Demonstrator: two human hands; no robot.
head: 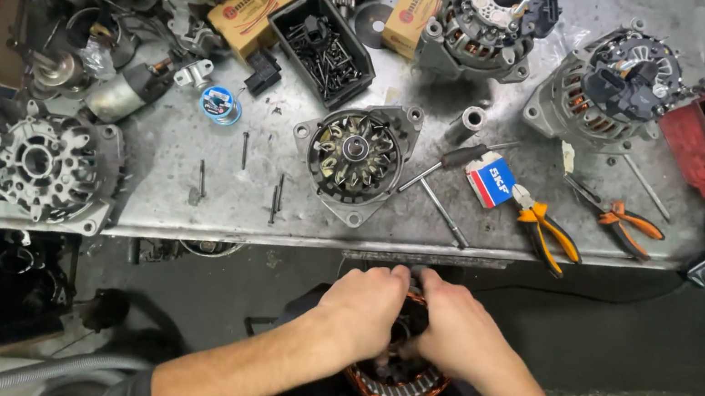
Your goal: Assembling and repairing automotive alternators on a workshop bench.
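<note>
Both hands meet below the near edge of the counter [186, 202], the left hand [365, 305] and the right hand [454, 327] curled over an alternator stator [395, 383] with copper windings, held over the person's lap. Fingers of both are bent inward and pressed onto the top of the ring, thumbs nearly touching; neither is spread flat, and whether the fingertips pinch a wire lead or only press the core is hidden by the knuckles.

As a judgement: the stator is held off the counter, so a slip of either grip could drop it to the floor below, and hard finger pressure could bend or scrape the enamelled windings.

Beyond the stator, on the counter, lies an alternator housing [356, 157] face up. Right of the housing sit a screwdriver [455, 157], a small blue-and-white box [491, 181] and orange-handled pliers [545, 234]. Left of it lie loose bolts [244, 151].
</note>
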